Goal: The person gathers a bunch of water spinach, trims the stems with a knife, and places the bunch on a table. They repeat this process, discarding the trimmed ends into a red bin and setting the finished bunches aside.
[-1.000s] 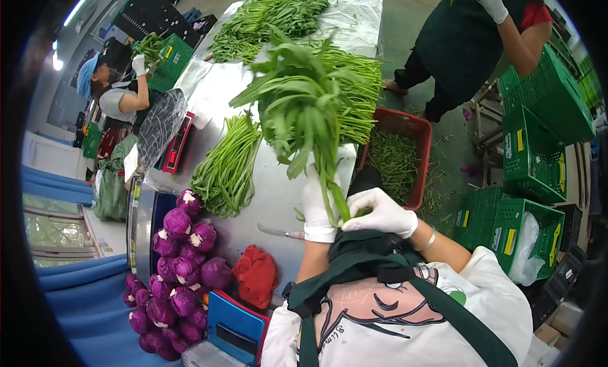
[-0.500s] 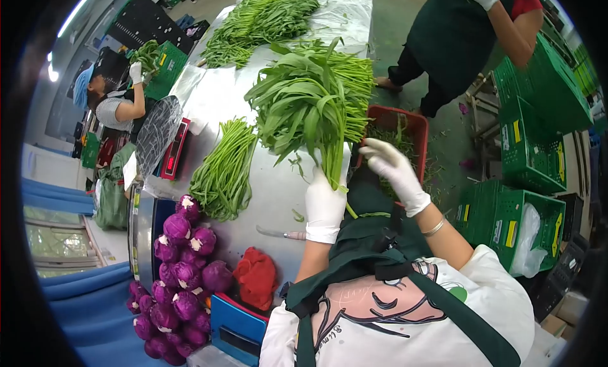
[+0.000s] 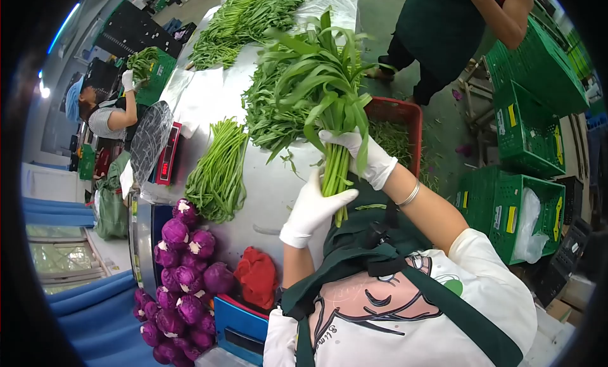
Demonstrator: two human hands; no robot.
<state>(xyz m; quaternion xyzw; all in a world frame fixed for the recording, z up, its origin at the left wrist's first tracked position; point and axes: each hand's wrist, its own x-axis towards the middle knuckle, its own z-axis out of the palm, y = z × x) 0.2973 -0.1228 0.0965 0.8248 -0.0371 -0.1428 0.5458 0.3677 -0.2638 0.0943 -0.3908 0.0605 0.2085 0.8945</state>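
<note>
A bunch of water spinach [image 3: 335, 116] with long narrow leaves is held upright above the front of the metal table. My left hand [image 3: 311, 205], in a white glove, closes around the lower stems, its thumb stretched across them. Higher up, my right hand [image 3: 366, 156], also gloved, grips the same bunch from the right side. Behind it lies a large heap of water spinach [image 3: 269, 107]. To the left is a smaller bundle of greens [image 3: 218, 170]. The knife [image 3: 265, 230] on the table is mostly hidden by my left hand.
Purple cabbages [image 3: 180, 278] are stacked at the left, beside a red cloth [image 3: 256, 278] and a blue box [image 3: 239, 329]. A red-lit scale [image 3: 168, 154] stands at the table's left edge. A red crate [image 3: 415, 129] with trimmings and green crates [image 3: 532, 224] are at the right. Two co-workers stand nearby.
My right hand has moved left from beside the table and taken hold of the bunch. My left hand has shifted slightly down and left; the bunch stands more upright.
</note>
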